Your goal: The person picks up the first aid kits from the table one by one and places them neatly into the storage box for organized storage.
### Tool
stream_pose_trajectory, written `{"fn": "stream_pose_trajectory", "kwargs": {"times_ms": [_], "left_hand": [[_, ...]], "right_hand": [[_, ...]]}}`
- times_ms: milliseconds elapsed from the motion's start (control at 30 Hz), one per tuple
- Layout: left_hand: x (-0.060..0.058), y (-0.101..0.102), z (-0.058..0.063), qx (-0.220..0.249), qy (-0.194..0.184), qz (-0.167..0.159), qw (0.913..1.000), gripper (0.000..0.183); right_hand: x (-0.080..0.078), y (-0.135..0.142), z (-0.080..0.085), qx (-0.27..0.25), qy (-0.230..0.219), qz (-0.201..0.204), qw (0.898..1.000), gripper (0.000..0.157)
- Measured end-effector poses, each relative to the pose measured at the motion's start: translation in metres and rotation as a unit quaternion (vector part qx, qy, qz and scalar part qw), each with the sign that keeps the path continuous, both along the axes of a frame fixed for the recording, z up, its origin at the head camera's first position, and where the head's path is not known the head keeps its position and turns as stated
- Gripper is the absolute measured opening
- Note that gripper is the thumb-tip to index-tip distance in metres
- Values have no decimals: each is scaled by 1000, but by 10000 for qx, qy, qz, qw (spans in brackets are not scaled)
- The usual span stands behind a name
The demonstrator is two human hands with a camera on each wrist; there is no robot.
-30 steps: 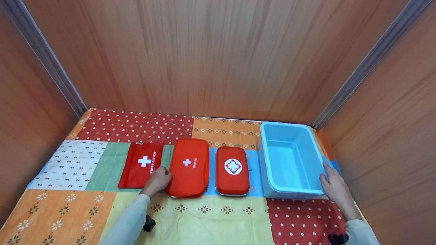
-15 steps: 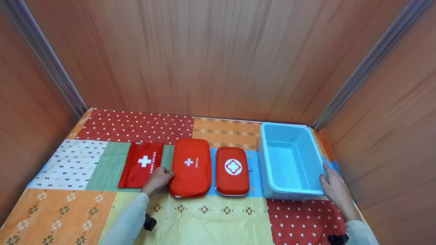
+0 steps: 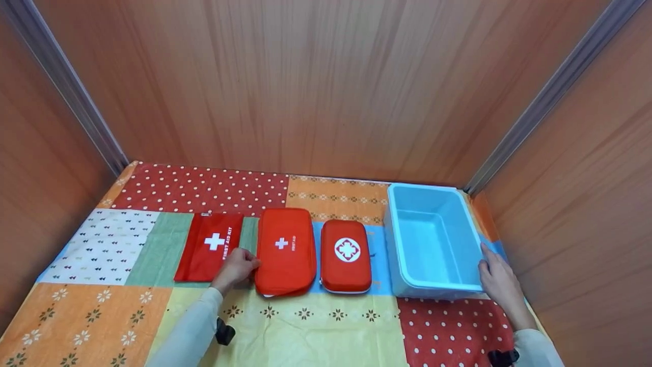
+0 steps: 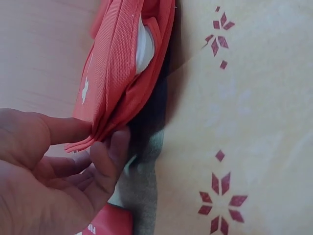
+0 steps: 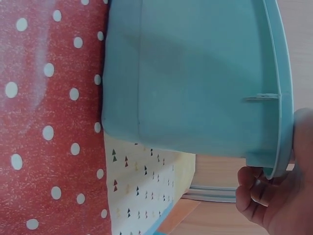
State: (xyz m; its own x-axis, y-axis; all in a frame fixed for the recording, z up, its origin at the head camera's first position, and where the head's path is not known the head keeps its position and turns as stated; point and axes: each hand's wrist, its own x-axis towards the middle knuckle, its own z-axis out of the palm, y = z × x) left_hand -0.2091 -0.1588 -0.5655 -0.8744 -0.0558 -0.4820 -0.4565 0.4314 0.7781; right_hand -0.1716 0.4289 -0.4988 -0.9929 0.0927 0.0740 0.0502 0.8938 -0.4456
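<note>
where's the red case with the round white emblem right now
In the head view, the case lies on the cloth, just right of centre, between the larger red pouch on its left and the blue bin on its right.

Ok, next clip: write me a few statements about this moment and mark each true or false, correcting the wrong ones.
1. The left hand pinches the edge of the larger red case. True.
2. The right hand presses on the floor of the blue bin. False: it grips the bin's rim.
3. The case with the round white emblem lies between the larger red case and the blue bin. True.
4. The flat pouch lies inside the blue bin. False: it lies on the cloth, left of the larger red case.
5. Something white shows in an opening of the larger red case. True.
</note>
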Motion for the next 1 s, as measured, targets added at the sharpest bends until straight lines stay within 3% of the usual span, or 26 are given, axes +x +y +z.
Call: {"fn": "stream_pose_trajectory", "kwargs": {"times_ms": [300, 600, 1000], "left_hand": [[3, 1, 0, 375, 144, -12, 9992, 19], [4, 3, 0, 360, 197, 48, 9991, 32], [-1, 5, 3, 717, 100, 204, 9972, 24]], "right_hand": [[1, -2, -2, 32, 83, -1, 10000, 52], [0, -1, -2, 181, 341, -29, 9993, 49], [0, -2, 0, 99, 159, -52, 9998, 51]]}}
